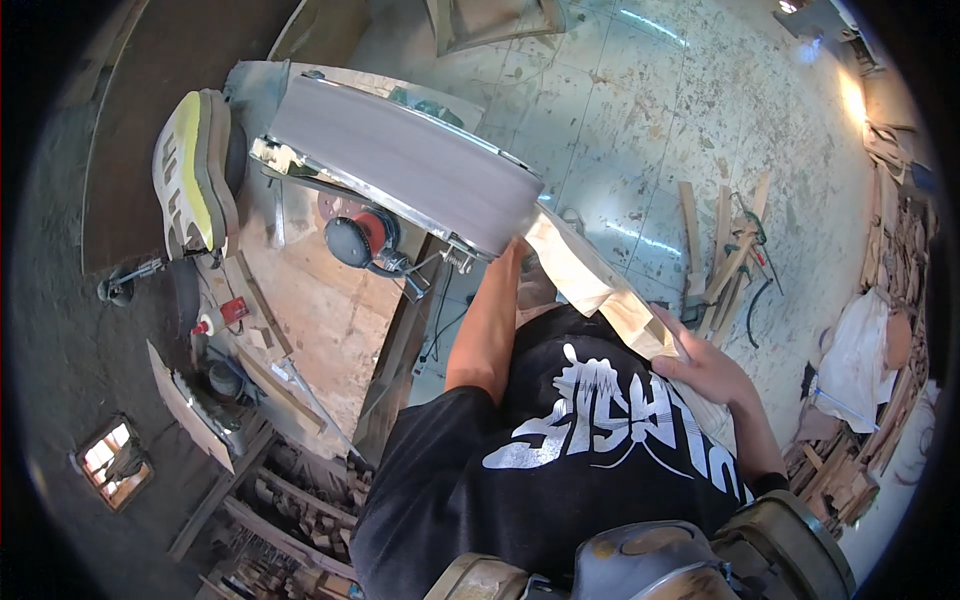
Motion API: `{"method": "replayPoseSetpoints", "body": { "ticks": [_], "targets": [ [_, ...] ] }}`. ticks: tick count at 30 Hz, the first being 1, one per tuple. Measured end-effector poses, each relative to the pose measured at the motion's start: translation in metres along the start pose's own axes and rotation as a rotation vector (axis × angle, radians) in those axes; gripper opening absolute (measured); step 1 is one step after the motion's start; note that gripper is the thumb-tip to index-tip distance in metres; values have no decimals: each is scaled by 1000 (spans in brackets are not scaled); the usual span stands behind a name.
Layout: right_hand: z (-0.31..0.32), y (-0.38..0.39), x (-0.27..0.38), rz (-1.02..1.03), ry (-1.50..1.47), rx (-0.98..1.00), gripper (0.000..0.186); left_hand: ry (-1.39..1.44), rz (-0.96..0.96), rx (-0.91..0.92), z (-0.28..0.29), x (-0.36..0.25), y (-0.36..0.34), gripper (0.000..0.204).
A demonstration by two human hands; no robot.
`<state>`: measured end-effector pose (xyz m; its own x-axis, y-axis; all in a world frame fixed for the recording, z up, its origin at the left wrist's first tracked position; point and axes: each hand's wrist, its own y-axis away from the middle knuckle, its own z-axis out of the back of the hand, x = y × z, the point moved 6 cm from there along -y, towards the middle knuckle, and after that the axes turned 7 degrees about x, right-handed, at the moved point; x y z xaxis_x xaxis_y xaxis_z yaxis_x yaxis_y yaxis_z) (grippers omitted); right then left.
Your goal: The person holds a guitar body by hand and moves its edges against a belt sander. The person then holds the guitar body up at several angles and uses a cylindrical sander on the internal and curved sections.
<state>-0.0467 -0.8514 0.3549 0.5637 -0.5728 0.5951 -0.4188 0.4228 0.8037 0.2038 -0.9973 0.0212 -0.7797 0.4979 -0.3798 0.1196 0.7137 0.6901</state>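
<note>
A pale, carved length of wood point(590, 275) slants down to the right from the rounded end of a belt sander point(400, 160). The wood's upper end lies against or very close to the grey belt; exact contact is hard to make out. My right hand point(705, 365) is closed around the lower end, thumb on top and fingers along the far side. My left hand point(514, 252) reaches up to the wood's upper end, beside the belt's rounded end. Its fingers are hidden behind the sander and the wood.
On the workbench point(310, 300) at left lie a red-and-black orbital sander point(365, 240), a red bottle point(222, 316) and wood strips. A slotted white-and-yellow object point(195, 175) stands beyond. Clamped wood pieces point(735, 250) stand on the floor at right. Wood scraps are piled along the right wall.
</note>
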Motion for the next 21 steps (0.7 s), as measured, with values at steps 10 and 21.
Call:
{"method": "replayPoseSetpoints", "body": {
  "ticks": [10,21],
  "targets": [
    [9,-22,11,-58,62,19,92,31,-19,-49,17,-21,1,55],
    [13,-10,18,-54,19,21,97,92,64,40,-11,-16,21,55]
  ]
}}
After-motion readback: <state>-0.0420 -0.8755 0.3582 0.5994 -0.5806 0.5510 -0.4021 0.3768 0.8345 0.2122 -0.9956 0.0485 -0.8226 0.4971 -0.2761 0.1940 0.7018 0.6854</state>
